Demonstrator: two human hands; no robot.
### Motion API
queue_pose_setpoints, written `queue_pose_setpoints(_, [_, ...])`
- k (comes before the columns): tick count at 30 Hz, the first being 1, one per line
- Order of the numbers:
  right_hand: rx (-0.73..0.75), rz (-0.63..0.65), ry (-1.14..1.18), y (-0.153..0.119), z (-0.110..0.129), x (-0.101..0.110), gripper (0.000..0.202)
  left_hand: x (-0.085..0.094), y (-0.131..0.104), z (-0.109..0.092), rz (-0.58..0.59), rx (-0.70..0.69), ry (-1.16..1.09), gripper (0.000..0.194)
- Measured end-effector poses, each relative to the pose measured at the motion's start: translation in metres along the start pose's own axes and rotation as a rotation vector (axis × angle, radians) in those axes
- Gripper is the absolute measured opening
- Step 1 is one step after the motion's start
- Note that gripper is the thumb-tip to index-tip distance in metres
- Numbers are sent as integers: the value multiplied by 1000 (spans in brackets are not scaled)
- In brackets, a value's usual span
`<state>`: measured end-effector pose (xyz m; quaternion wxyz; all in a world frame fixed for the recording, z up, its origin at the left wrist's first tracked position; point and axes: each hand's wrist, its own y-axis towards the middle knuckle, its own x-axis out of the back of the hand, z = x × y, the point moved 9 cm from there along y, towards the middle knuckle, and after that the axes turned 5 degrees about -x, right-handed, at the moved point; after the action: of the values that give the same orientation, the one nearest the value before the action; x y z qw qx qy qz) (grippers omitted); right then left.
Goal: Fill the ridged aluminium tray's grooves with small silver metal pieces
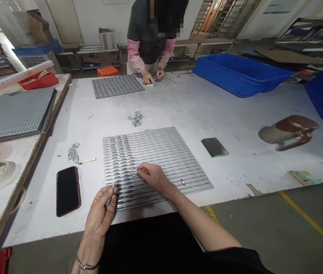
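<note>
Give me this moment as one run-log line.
left hand: holding small grey pieces | right hand: fingertips at ridged panel | phone: beside panel, screen dark

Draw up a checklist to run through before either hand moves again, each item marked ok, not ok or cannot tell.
1. Left hand has small grey pieces in its fingers: ok.
2. Right hand is at the near striped panel: ok.
3. Right fingers have a firm grip on a piece: cannot tell, too small to see.
4. Panel free of stray pieces: not ok, an oval piece lies apart, right of the right hand.
5. Phone and white-handled tool off the panel: ok, both left of it.
6. Other person's hands away from this panel: ok.
</note>
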<state>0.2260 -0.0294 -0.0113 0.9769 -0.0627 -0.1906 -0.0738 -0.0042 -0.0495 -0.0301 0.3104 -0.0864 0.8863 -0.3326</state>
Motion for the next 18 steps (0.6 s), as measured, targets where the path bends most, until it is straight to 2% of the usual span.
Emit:
queue_pose_setpoints(3, [-40, -54, 55, 3, -4, -3, 10, 0, -3, 1, -44, 0, 20, 22])
queue_pose_setpoints(9, [156, -263, -402, 2, 15, 6, 17, -4, -4, 3, -34, 10, 35, 22])
queue_pose_setpoints(11, [201, -222, -508, 5, 20, 3, 17, -3, -2, 3, -34, 7, 39, 22])
queue_pose_setpoints(15, [241, -34, -731, 18, 21, -15, 13, -1, 0, 2, -25, -4, 31, 23])
queue_pose_setpoints(18, [287, 22, -861, 22, 22, -25, 13, 0, 0, 3, -28, 4, 22, 22])
